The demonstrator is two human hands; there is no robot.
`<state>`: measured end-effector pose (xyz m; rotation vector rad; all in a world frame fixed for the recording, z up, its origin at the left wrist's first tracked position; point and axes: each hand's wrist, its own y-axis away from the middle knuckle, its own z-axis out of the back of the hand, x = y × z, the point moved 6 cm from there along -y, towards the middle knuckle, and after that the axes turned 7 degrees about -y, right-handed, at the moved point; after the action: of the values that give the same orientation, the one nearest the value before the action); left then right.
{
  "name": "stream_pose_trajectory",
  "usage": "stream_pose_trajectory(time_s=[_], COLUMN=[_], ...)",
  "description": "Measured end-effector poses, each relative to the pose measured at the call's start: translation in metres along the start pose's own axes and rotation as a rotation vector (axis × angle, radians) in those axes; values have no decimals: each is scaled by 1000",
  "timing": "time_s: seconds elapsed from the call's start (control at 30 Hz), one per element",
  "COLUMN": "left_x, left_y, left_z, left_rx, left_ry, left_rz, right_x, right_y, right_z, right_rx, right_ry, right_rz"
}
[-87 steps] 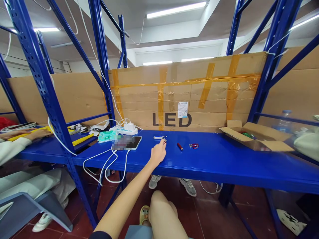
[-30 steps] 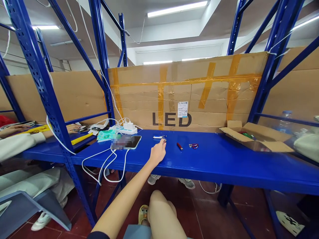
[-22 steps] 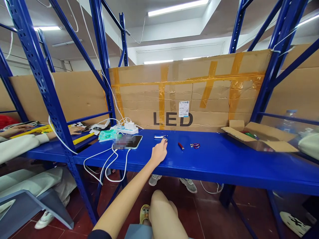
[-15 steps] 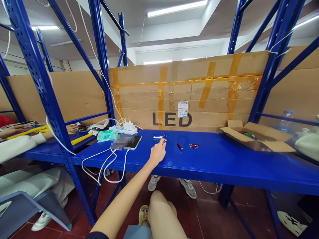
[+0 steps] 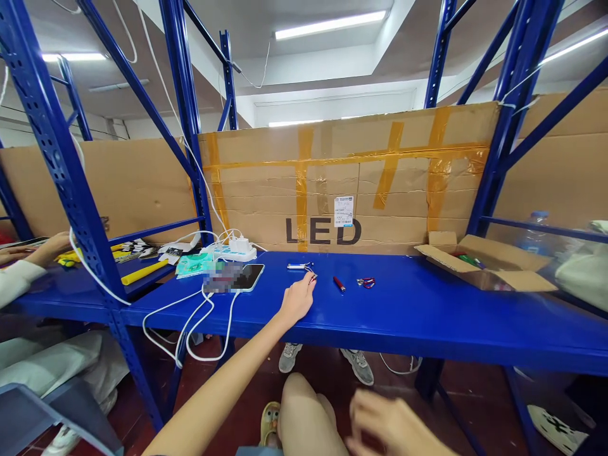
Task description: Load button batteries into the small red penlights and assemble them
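Note:
My left hand (image 5: pixel 295 299) reaches out over the blue shelf top (image 5: pixel 427 310), its fingertips pinched on a small metal ring (image 5: pixel 312 276). Just beyond the ring lies a small silver flashlight (image 5: pixel 297 266). To the right of the fingers lie a short red cylinder (image 5: pixel 339 284) and a small red-and-silver clip (image 5: pixel 367 282). My right hand (image 5: pixel 392 425) comes in at the bottom edge, low over my knee. It is blurred, so its fingers cannot be read.
A phone (image 5: pixel 240 277) on white cables lies left of my hand, with a power strip (image 5: pixel 228 253) behind it. An open cardboard box (image 5: pixel 479 271) sits at the right. A taped cardboard wall (image 5: pixel 403 190) marked LED backs the shelf. A co-worker's hand (image 5: pixel 50 246) works at far left.
My right hand has come into view at the bottom. My left hand stays on the ring. The co-worker's hand at the left has drawn back leftward. The view has shifted slightly.

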<state>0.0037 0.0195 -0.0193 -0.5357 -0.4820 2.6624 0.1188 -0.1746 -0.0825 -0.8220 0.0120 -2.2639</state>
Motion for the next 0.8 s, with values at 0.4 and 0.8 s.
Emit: stream_pose_trajectory(time_s=[0.4,0.8], left_x=[-7,-28], left_y=[-35,-111], left_z=[-12,-44], left_rx=[21,23], left_ry=[430,212], left_rz=[-281,-502], right_x=[-62,-151], right_y=[-158,-184], right_z=[164,202], right_rx=[-372,-483], right_ry=[146,54], right_rz=[100,108])
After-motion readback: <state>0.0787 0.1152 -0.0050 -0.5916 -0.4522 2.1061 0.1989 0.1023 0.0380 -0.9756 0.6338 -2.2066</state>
